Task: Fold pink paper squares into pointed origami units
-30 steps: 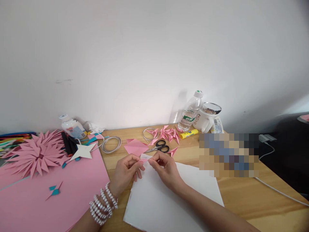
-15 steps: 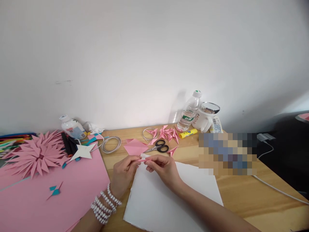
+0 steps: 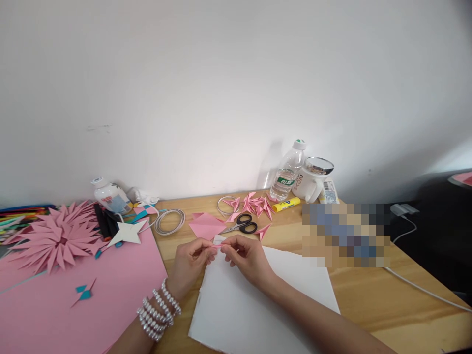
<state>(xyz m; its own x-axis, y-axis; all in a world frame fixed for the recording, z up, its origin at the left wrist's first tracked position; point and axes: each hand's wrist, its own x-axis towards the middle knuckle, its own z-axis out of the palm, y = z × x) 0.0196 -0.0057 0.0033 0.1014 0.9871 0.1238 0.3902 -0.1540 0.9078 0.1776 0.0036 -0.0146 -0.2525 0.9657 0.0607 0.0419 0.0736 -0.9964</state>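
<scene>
My left hand (image 3: 192, 260) and my right hand (image 3: 246, 258) meet above the far edge of a white board (image 3: 258, 314). Both are closed in a pinch on one small folded piece of pink paper (image 3: 217, 246), one at each end; the fingertips hide most of it. Just beyond the fingers lie a sheet of pink paper (image 3: 205, 226) with folded edges and scissors (image 3: 243, 224) with black handles. Several folded pink paper pieces (image 3: 256, 204) sit behind the scissors, and a single one (image 3: 262, 232) is to their right.
At left, a spiky pink paper flower (image 3: 61, 241), a white paper star (image 3: 129, 231) and a pink-and-blue star (image 3: 84, 292) lie on pink sheets (image 3: 121, 305). A coiled cable (image 3: 169, 222), yellow glue stick (image 3: 286, 204), water bottle (image 3: 287, 172) and white mug (image 3: 308, 187) stand or lie toward the wall.
The fingers have shifted slightly on the pink paper, and the fingertips of both hands are a little closer together. The camera view has moved slightly; the objects on the table stay put.
</scene>
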